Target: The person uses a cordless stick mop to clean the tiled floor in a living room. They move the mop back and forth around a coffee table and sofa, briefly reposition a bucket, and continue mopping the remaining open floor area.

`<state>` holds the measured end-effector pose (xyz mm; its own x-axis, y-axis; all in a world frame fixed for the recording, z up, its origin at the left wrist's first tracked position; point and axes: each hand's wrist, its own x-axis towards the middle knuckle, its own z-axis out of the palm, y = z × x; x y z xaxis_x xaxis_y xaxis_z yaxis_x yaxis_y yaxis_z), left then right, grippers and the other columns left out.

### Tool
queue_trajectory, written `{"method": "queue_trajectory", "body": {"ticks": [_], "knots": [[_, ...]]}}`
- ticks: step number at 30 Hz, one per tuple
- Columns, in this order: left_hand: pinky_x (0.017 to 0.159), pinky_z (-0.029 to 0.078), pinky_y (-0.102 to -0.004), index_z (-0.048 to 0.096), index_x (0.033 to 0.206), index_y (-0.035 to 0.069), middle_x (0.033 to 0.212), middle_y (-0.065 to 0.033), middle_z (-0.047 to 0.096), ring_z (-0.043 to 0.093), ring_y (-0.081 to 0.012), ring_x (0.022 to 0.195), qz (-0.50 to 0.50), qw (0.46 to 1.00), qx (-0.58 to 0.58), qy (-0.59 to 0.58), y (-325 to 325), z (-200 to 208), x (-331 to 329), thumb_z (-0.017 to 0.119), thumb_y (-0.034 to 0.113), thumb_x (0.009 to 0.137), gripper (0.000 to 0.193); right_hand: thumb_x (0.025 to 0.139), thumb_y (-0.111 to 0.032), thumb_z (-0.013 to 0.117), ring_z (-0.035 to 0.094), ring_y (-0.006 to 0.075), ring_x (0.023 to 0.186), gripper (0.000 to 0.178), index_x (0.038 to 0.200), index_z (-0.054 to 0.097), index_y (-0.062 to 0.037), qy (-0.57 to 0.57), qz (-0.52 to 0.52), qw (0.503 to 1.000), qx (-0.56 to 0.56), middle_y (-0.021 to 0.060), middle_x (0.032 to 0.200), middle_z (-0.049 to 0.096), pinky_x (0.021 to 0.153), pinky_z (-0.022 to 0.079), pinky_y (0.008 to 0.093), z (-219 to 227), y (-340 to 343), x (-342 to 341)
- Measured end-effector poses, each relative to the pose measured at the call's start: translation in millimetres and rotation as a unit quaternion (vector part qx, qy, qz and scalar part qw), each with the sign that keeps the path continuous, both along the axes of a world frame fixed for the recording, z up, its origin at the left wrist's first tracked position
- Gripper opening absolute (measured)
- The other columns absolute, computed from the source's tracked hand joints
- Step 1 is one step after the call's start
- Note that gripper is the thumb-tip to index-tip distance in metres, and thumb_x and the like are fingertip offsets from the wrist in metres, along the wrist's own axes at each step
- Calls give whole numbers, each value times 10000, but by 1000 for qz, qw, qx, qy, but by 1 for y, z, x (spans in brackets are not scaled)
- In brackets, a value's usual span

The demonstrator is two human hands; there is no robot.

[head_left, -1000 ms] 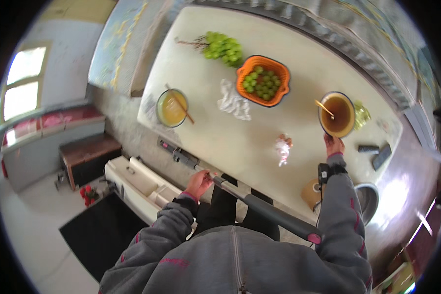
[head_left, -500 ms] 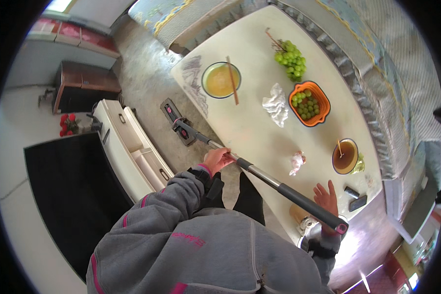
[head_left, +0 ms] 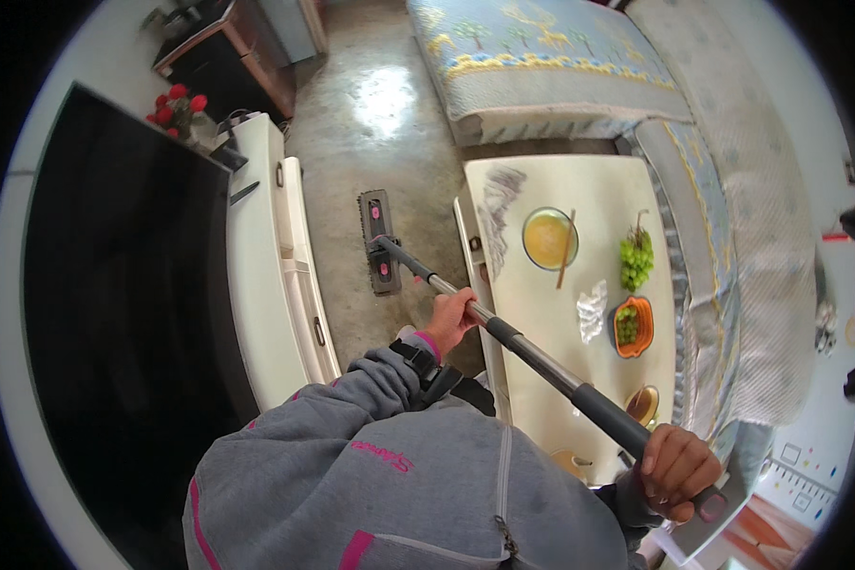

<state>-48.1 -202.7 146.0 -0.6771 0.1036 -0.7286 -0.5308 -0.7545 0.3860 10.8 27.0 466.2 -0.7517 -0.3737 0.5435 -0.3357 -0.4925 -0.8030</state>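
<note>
A flat mop (head_left: 532, 353) with a long silver and dark grey pole slants across my front. My left hand (head_left: 451, 318) wraps round the metal part of its pole, below the middle joint. Near the pole's pink-tipped top end, my right hand (head_left: 679, 467) is closed on the dark foam grip. The grey mop head (head_left: 379, 242) with pink parts lies on the concrete floor (head_left: 337, 142), between the white cabinet and the table.
A white table (head_left: 532, 380) at right bears a bowl of yellow liquid (head_left: 549, 239) with chopsticks, green grapes (head_left: 636, 258), an orange basket (head_left: 633, 328) and crumpled tissue (head_left: 592, 312). At left stands a white cabinet (head_left: 255, 247) with a pulled-out drawer beside a large black screen (head_left: 123, 313). A covered sofa (head_left: 551, 85) lies beyond.
My right hand, open beside the pole before, now grips its upper end. My view has turned, so the table appears farther right. My left hand still holds the pole.
</note>
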Motion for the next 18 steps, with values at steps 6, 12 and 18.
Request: {"method": "queue_trajectory", "body": {"ticks": [6,12,18], "knots": [[421,506,-329,508,643,-6,574,-72,527,563,-204,469,50,998,5,25,-64,11,-40,596,112,735,174,711,-146,737,534,153,528,240,637,516,-86,-22,11,997,76,21,574,547,667,414,328,30,-80,-42],[394,460,-291,516,615,25,546,-44,517,532,-172,418,70,995,-46,50,-126,-32,-127,597,137,723,175,723,-200,730,587,178,627,256,660,494,-122,-43,-57,974,213,6,626,575,906,300,450,11,-134,-99],[387,422,-289,506,664,50,590,-46,520,512,-154,463,161,985,-60,19,-205,-63,-280,619,135,746,164,726,-196,726,601,199,708,272,664,473,-119,-5,-37,972,233,14,652,594,982,250,494,-27,-198,-243]]}}
